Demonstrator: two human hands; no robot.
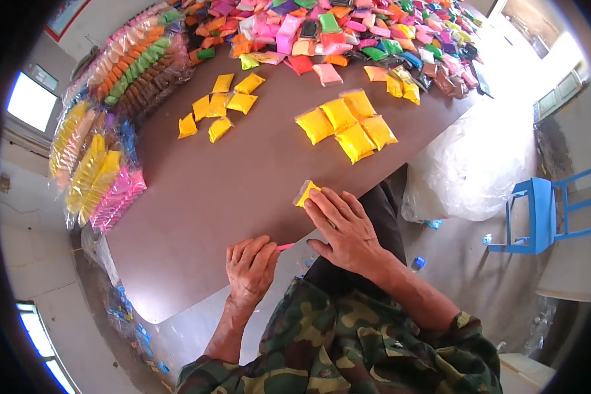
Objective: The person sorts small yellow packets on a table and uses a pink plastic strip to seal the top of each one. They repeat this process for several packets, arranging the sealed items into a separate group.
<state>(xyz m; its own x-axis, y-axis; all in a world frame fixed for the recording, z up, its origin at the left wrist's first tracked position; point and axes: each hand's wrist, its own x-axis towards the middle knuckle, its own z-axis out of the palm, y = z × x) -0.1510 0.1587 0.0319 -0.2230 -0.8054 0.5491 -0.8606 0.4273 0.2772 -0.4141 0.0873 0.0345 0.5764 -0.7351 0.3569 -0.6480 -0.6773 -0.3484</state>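
My left hand (249, 270) is closed at the table's near edge, fingers wrapped round a slim pink stick-like tool (285, 247) whose end pokes out toward the right; the rest of it is hidden in the fist. My right hand (341, 230) lies flat, fingers stretched out, over a small yellow packet (305, 193) with a clear plastic margin. The fingers cover part of this packet. Beyond it sits a group of plump yellow packets (353, 140), set close together in rows. Farther left are several smaller yellow packets (218, 105), spread loosely.
A heap of many-coloured packets (328, 43) covers the far side of the brown table (210, 190). Clear bags of packed packets (98, 177) line its left edge. On the right stand a large translucent plastic bag (469, 164) and a blue chair (535, 213). Scraps litter the floor.
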